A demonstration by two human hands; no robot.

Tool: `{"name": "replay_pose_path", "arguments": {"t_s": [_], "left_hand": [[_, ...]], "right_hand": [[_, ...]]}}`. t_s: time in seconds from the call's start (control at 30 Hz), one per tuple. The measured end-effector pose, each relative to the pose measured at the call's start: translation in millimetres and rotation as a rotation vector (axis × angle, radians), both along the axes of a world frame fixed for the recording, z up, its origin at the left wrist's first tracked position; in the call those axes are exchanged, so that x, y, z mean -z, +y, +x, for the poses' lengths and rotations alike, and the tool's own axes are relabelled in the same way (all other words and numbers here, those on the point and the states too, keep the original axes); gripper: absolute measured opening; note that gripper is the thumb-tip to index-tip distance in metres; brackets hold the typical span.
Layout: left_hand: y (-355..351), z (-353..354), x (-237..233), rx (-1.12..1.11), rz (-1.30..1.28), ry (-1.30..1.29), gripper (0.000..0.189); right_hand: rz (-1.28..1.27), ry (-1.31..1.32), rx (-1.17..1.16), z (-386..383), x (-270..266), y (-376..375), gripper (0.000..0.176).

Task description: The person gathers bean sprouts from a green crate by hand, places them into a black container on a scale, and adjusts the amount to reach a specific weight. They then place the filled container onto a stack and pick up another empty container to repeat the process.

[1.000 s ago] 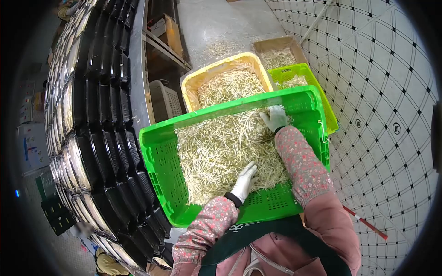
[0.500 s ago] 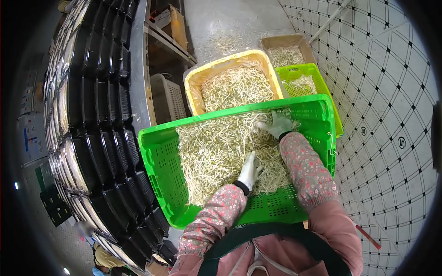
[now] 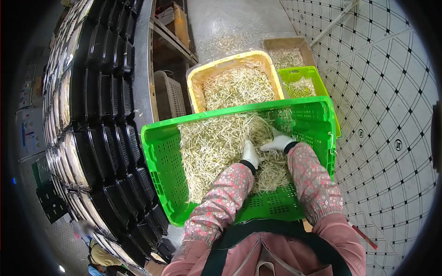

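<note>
A heap of pale bean sprouts fills much of a large green perforated crate in front of me. Both hands wear white gloves and work at the right part of the heap. My left hand presses in from the near side, its fingertips partly hidden among sprouts. Opposite it, my right hand curls around the right side of a bunched clump of bean sprouts. The clump sits between the two hands. Below them lies a looser pile of sprouts on the crate floor.
Beyond the crate stands a yellow lined tub of sprouts. A lime-green basket and a cardboard box also hold sprouts. Stacked black trays line the left. Another person is at lower left.
My right hand has come down and nearer to me from the crate's far wall. My left hand has shifted slightly forward. A clump of sprouts is now gathered between them.
</note>
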State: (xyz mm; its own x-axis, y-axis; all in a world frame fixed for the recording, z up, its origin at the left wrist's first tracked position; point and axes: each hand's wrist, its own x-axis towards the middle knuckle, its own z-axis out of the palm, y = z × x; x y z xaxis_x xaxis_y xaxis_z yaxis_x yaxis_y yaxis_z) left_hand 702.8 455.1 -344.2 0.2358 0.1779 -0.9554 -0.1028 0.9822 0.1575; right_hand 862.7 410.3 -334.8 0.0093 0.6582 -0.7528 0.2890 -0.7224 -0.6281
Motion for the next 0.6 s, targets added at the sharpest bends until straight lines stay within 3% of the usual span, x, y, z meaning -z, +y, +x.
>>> {"name": "replay_pose_path", "arguments": {"t_s": [0.03,0.07,0.1,0.13,0.2,0.3,0.4,0.43,0.53,0.6], "left_hand": [[1,3,-2,-0.003,-0.043,0.087,0.075],[-5,1,14,-0.052,0.025,0.052,0.075],[-16,-4,46,-0.102,0.093,0.018,0.075],[-23,-6,63,-0.155,0.159,-0.014,0.075],[-26,1,20,-0.24,0.172,-0.063,0.07],[-29,-5,-13,-0.3,0.126,-0.241,0.07],[-49,-6,-23,-0.412,0.223,-0.329,0.069],[-57,-6,-31,-0.43,0.273,-0.362,0.062],[-52,-18,-11,-0.291,0.284,-0.432,0.065],[-44,-43,-15,-0.263,0.178,-0.272,0.071]], "right_hand": [[-0.019,-0.083,-0.042,-5,-10,-4,0.115],[-0.035,-0.167,-0.084,-12,-35,-2,0.111],[0.041,-0.216,-0.077,-23,-17,-14,0.106],[0.028,-0.311,-0.006,-35,-35,-19,0.103],[0.096,-0.31,0.126,-58,-50,-29,0.097],[0.149,-0.475,0.119,-78,-61,-46,0.089],[0.427,-0.827,-0.048,-76,-96,-58,0.081],[0.366,-0.754,-0.04,-72,-116,-56,0.078],[0.574,-0.904,-0.092,-67,-117,-62,0.072],[0.49,-0.853,-0.342,-69,-98,-72,0.074]]}}
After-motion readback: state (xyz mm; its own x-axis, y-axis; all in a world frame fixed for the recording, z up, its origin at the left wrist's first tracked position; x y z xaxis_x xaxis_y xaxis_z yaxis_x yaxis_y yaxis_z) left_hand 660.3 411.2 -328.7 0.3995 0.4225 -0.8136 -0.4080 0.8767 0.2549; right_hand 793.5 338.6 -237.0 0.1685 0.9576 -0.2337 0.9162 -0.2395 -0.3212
